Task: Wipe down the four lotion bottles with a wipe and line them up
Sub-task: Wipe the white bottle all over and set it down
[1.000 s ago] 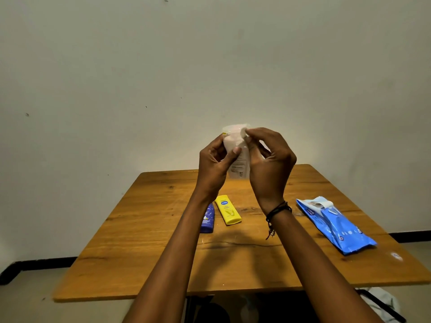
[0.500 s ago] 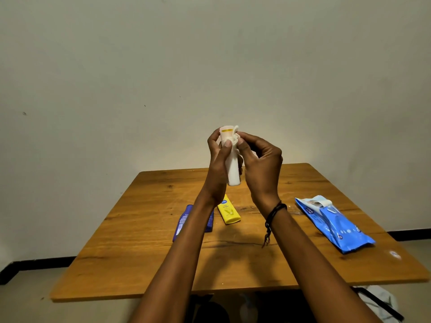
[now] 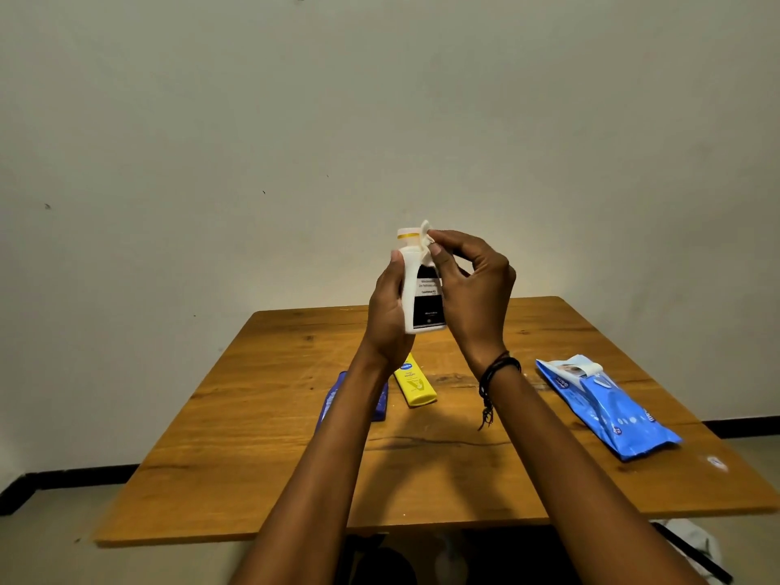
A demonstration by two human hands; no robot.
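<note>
Wiping the white bottle (image 3: 411,301), held upright above the surface (image 3: 253,458) in the curled left hand (image 3: 386,318); pinching the wipe (image 3: 424,230) at its neck with the right hand (image 3: 475,289); next, probably, rubbing down the body, then laying it beside the yellow bottle (image 3: 414,384) and blue bottle (image 3: 330,403).

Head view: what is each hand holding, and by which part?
Left hand grips the white bottle round its body, upright. Right hand pinches the wipe against the bottle's neck.

A wooden table (image 3: 253,458) bears a yellow bottle (image 3: 415,384) at centre, a dark blue bottle (image 3: 380,406) just left of it, a second blue bottle (image 3: 330,399) further left, and a blue wipe pack (image 3: 608,409) on the right.
</note>
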